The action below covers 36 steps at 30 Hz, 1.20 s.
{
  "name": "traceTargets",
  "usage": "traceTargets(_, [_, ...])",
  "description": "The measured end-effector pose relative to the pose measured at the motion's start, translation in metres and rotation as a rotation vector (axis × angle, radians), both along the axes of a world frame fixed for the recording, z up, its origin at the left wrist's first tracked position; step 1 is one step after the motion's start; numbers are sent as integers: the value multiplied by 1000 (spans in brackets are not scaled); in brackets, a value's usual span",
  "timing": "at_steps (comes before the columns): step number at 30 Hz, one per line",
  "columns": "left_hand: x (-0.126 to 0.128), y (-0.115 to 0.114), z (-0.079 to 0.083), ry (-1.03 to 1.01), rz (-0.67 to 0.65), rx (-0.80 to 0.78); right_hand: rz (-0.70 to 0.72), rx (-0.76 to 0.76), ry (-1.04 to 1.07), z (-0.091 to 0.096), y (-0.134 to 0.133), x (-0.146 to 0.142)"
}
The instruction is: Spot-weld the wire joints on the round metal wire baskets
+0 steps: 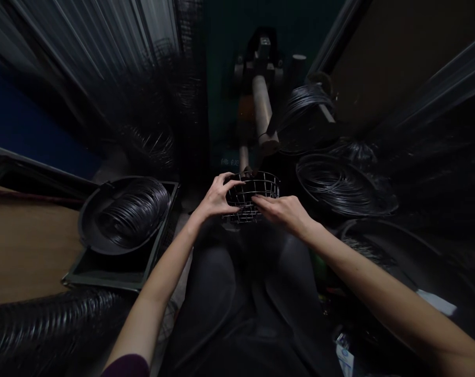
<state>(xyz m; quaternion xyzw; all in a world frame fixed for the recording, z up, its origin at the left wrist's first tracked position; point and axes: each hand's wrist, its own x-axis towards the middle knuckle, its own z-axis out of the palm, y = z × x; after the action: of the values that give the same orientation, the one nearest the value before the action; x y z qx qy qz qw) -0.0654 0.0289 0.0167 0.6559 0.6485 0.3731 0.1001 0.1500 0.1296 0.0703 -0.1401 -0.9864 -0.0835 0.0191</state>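
Observation:
A round wire basket [255,186] of metal rings and upright wires is held above my knees, just below a machine's lower arm [244,156]. My left hand [217,197] grips its left side, thumb low and fingers over the upper rim. On the right side of the basket, my right hand [281,209] presses with its fingers together at the wires. Whether the right fingertips hold a separate loose wire is too dark to make out. Above the basket juts the machine's thick upper arm [263,107].
At left, a black pan [89,230] of wire rings [141,212] rests on a green-edged crate [104,280]. To the right are a pan of coiled wire [331,183], a larger dark basin [414,256] and a wire bundle [306,102]. Stacked wire rings [53,319] lie lower left.

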Motion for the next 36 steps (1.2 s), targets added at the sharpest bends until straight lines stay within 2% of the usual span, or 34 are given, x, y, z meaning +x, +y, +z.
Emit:
traceTargets(11, [-8,12,-1,-11,9,11,-63,0,-118,16,2,-14])
traceTargets(16, [-12,12,0,-61,-8,-8,-75,-18,-94,16,4,-15])
traceTargets(20, [-12,14,4,-85,0,-23,-72,-53,60,2,11,-8])
traceTargets(24, [-18,21,6,-137,-1,-42,-160,-45,250,-13,20,-7])
traceTargets(29, [-30,35,5,-169,8,-28,-208,-124,357,-16,30,-16])
traceTargets(36, [-35,44,7,-154,-5,-7,-237,-295,547,-26,43,-23])
